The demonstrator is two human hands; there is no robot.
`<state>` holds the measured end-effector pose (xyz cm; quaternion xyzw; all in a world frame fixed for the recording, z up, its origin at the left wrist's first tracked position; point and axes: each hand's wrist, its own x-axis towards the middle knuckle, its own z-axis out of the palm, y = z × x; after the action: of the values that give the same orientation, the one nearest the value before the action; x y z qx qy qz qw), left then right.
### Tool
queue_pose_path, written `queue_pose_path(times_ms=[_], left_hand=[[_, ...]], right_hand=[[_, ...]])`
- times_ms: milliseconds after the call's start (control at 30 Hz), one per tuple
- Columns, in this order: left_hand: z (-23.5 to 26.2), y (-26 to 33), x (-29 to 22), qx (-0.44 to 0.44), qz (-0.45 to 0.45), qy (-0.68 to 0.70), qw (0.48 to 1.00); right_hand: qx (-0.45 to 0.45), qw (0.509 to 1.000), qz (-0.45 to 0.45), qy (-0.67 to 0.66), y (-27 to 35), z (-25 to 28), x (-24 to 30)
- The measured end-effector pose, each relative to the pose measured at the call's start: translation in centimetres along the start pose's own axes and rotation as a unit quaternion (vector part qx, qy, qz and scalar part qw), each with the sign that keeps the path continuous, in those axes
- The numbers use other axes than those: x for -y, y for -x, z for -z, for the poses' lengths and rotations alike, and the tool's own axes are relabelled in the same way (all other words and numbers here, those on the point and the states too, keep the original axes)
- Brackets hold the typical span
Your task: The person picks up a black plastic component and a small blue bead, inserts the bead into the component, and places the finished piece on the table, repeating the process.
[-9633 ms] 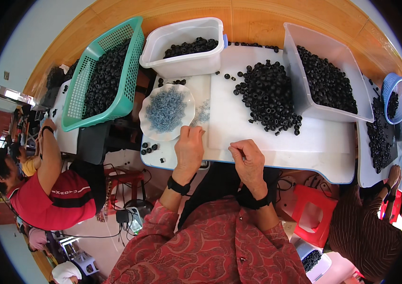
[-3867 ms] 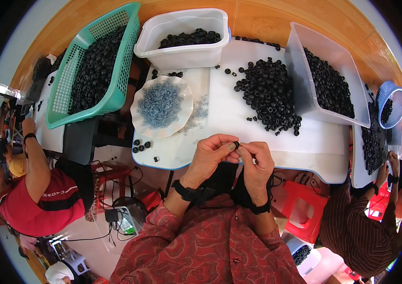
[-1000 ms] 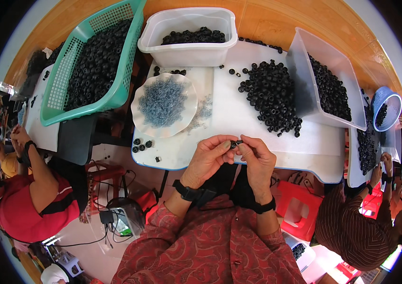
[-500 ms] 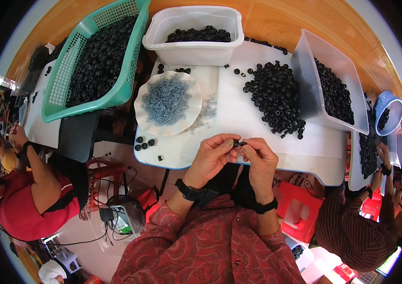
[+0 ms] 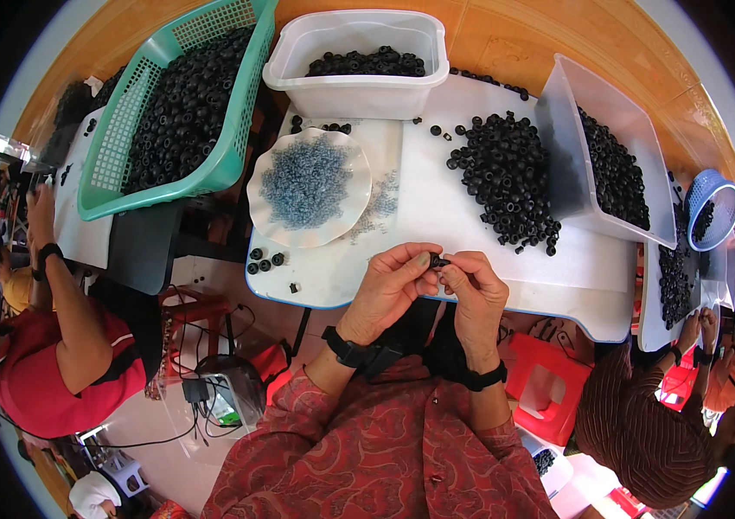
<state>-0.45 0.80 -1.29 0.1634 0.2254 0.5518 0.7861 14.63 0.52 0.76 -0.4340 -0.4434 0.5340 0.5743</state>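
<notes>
Both hands (image 5: 432, 290) still pinch the black ring (image 5: 435, 259).

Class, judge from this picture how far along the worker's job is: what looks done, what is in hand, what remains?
Done: four small black rings lie apart near the table edge, possibly finished. In hand: the left hand and right hand pinch one small black ring between fingertips. Left: a big loose pile of black rings and the white scalloped plate of small grey-blue rings.

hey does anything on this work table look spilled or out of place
Some small blue-grey rings lie scattered on the white table beside the scalloped plate, and a few black rings sit loose near the front edge. Both hands pinch one black ring.
</notes>
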Motion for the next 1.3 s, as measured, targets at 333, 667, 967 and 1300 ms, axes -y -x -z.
queue_pose_path(times_ms=[333,667,967,1300], left_hand=[[0.1,-0.1,0.2,0.000,-0.002,-0.005,1.000],[-0.1,0.1,0.3,-0.009,-0.012,-0.009,1.000],[-0.1,0.1,0.8,-0.024,-0.030,-0.029,0.999],[-0.9,0.3,0.8,-0.057,-0.054,-0.193,0.978]], right_hand=[[-0.011,1.000,0.005,0.019,0.0,-0.2,0.1],[-0.025,0.994,0.029,0.101,0.1,-0.6,0.7],[-0.026,0.980,0.092,0.177,0.3,-0.5,0.7],[0.012,0.972,0.111,0.206,0.0,1.0,0.4]])
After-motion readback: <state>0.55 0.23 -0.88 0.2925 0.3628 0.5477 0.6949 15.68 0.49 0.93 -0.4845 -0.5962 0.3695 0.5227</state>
